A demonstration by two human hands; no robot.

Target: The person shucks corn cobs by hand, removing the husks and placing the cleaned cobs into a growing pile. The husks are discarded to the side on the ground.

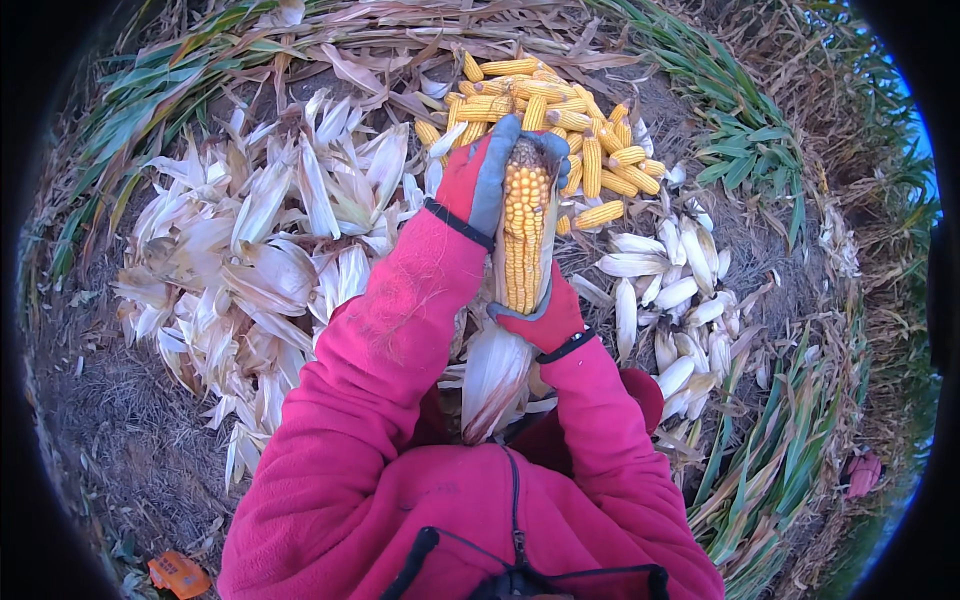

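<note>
An ear of corn (524, 235) stands out in front of my chest, its yellow kernels bare on the near side and its tip dark. Red-and-grey work gloves cover both hands. My left hand (484, 178) is closed around the tip end, with grey fingertips showing on the far side. Lower down, my right hand (548, 318) is closed about the base of the same ear. Pale husk (498, 375) hangs below the base toward my lap, and a strip of it still lines the ear's right side.
Husked yellow ears (590, 160) lie heaped just beyond my hands. A large pile of dry husks (270, 240) spreads at the left. Several ears in pale husk (690, 290) lie at the right. Green stalks (740, 130) ring the area. An orange object (178, 574) lies at lower left.
</note>
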